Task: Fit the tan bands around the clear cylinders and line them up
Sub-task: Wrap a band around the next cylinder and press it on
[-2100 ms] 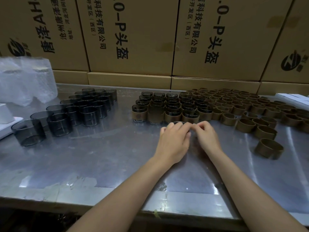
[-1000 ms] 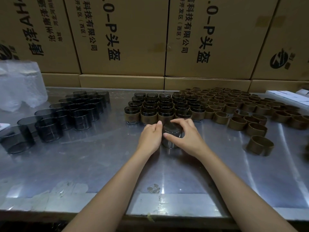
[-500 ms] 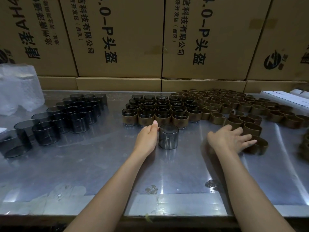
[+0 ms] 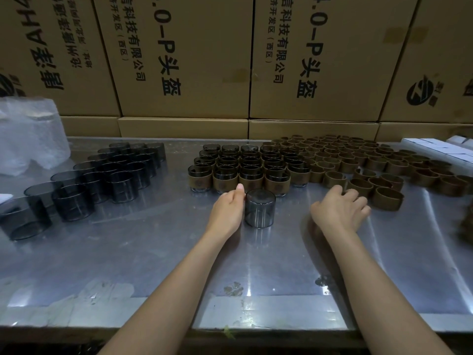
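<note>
On the scuffed, reflective steel bench (image 4: 128,265), a smoky clear cylinder (image 4: 260,211) stands upside down, flat base up, just in front of the rows of banded cylinders (image 4: 238,172). The left hand (image 4: 227,213) rests against its left wall, thumb at the rim; whether it grips is unclear. The right hand (image 4: 340,211) hovers with loosely curled fingers, holding nothing, just beside the loose tan bands (image 4: 358,162), matte rings. Bare cylinders (image 4: 107,175) cluster to the left. Printed cardboard boxes (image 4: 184,60) stand behind.
</note>
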{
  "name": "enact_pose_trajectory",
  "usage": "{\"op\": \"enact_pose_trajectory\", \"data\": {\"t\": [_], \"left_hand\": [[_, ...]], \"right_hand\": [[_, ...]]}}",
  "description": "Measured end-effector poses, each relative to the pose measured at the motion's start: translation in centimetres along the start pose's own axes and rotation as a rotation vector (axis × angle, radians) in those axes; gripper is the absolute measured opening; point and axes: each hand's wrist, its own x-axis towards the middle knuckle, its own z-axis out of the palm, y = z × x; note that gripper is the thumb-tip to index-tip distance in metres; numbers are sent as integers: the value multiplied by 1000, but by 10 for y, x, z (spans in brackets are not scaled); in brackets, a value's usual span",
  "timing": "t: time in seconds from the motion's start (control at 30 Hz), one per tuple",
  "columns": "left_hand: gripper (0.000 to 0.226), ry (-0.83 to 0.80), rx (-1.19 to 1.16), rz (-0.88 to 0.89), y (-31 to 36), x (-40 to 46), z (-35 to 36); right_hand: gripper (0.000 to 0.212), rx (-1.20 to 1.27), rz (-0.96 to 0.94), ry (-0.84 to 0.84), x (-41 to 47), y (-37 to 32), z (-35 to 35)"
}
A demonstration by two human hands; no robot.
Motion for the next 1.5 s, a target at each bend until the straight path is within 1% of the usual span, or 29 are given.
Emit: {"op": "enact_pose_trajectory", "data": {"t": [0.1,0.2,0.27,0.3,0.37,0.43,0.47,0.5,0.6,0.63,0.7,0.77,0.8,0.9,1.0,1.07,1.13,1.17,1.2,1.27,1.3,1.37,1.43,1.5], "left_hand": [[57,-2,1,5,0,-2,0],[56,-4,8,9,0,-2,0],[56,-8,7,7,1,-3,0],[56,-13,2,6,1,-3,0],[55,-19,-10,2,1,-3,0],[52,-10,-24,4,1,-3,0],[49,2,-35,16,2,-3,1],[45,17,-53,43,3,-4,0],[39,68,-119,193,7,-7,0],[39,77,-137,247,8,-8,0],[45,74,-163,342,12,-11,0],[52,59,-160,415,14,-14,1],[51,53,-155,442,15,-15,1],[49,40,-162,470,16,-17,3],[56,23,-214,432,17,-17,5],[56,20,-251,388,17,-17,6],[52,26,-287,346,17,-17,7],[49,28,-302,328,16,-17,8],[47,31,-309,315,15,-16,8],[42,31,-306,301,15,-16,8],[41,28,-300,297,14,-16,7],[39,22,-287,297,13,-16,6],[33,4,-294,284,12,-15,5],[28,-46,-315,262,10,-14,5]], "right_hand": [[38,-30,-22,-4,2,2,0],[27,27,-126,31,2,1,0],[21,216,-250,77,1,-3,0],[19,380,-314,84,-1,-6,-1],[18,737,-416,43,-8,-15,-3],[18,992,-478,-36,-14,-23,-7],[18,1098,-477,-94,-16,-26,-9],[18,1201,-448,-161,-17,-28,-11],[17,1556,-251,-413,-18,-30,-20],[15,1670,-201,-487,-17,-29,-22],[11,1790,-162,-584,-15,-26,-24],[7,1830,-173,-694,-15,-24,-25],[7,1832,-189,-757,-17,-24,-26],[16,1802,-213,-907,-22,-27,-27],[27,1797,-210,-965,-26,-30,-26],[35,1812,-257,-986,-28,-30,-27],[40,1750,-359,-934,-29,-31,-27],[41,1688,-399,-873,-29,-32,-26],[39,1620,-424,-798,-30,-33,-26],[29,1509,-458,-642,-32,-35,-24],[24,1482,-480,-575,-32,-35,-23],[22,1455,-515,-470,-34,-37,-19],[22,1409,-521,-398,-35,-40,-15],[22,1364,-524,-375,-36,-43,-9]]}}
